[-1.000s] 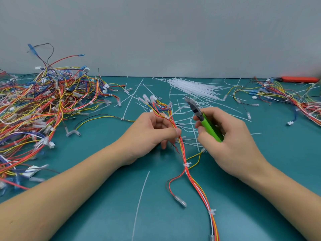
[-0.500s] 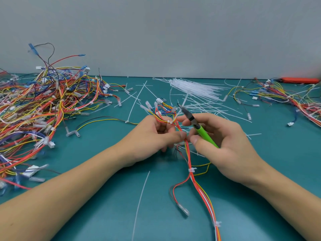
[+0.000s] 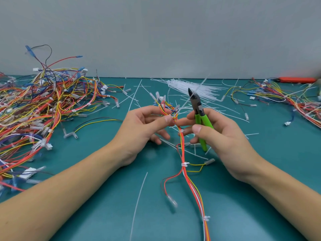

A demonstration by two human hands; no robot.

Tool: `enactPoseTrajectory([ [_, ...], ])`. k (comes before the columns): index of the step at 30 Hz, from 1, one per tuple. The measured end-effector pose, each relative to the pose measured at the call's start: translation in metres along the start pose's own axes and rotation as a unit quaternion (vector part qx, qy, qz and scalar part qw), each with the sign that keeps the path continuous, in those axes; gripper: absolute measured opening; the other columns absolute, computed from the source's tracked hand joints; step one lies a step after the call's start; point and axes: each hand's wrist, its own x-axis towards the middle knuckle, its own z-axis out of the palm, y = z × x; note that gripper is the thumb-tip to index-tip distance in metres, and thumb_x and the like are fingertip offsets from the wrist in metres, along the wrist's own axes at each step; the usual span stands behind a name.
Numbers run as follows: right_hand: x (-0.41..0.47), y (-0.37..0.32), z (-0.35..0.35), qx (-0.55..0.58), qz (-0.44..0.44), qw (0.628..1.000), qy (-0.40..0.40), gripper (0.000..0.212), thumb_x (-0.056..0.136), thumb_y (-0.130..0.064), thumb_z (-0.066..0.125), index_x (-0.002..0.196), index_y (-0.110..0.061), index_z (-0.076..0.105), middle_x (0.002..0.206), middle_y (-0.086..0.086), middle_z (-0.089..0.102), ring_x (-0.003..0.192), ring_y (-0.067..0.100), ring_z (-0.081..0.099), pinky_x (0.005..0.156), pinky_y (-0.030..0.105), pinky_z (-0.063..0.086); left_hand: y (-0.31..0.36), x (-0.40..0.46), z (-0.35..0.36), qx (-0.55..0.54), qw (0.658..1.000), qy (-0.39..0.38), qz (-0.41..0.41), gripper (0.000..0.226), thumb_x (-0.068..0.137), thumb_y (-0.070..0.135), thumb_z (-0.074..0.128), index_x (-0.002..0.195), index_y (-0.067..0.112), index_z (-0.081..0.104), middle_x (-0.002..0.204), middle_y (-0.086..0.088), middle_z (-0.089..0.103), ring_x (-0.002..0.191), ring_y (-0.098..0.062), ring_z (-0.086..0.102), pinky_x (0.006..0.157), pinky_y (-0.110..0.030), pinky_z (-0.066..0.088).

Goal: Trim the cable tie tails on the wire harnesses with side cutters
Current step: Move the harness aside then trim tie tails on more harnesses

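Note:
My left hand [image 3: 144, 127] pinches the upper end of a red, orange and yellow wire harness [image 3: 186, 174] between thumb and fingers, lifted off the teal table [image 3: 260, 197]. The harness runs down toward me and carries white cable ties [image 3: 185, 164]. My right hand [image 3: 220, 136] grips green-handled side cutters [image 3: 199, 117], jaws pointing up and away, just right of the harness top. A blurred white tie tail [image 3: 199, 88] stands by the jaws. The harness's connectors [image 3: 159, 97] fan out above my left fingers.
A large tangle of harnesses [image 3: 43, 110] fills the left of the table. A bundle of unused white cable ties [image 3: 187, 86] lies at the back, with cut tails scattered around. More harnesses [image 3: 286, 100] and an orange tool [image 3: 297, 79] sit at the right.
Both hands have lifted. The cutters swung from leaning left to nearly upright and moved right. My left hand has opened its lower fingers and raised the harness end.

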Motion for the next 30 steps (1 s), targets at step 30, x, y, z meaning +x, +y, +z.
enactPoseTrajectory([
  [30,-0.002,0.01,-0.004,-0.282,-0.042,0.958,0.036,0.017,0.093,-0.026,0.075,0.105,-0.035,0.069,0.083,-0.017,0.063,0.077,0.008,0.055,0.068,0.012,0.041,-0.002,0.003,-0.005,-0.041,0.999,0.007,-0.011,0.017,0.083,0.028,0.074,0.09,0.013,0.073,0.096,-0.008,0.068,0.067,-0.015,0.063,0.051,-0.021,0.043],
])
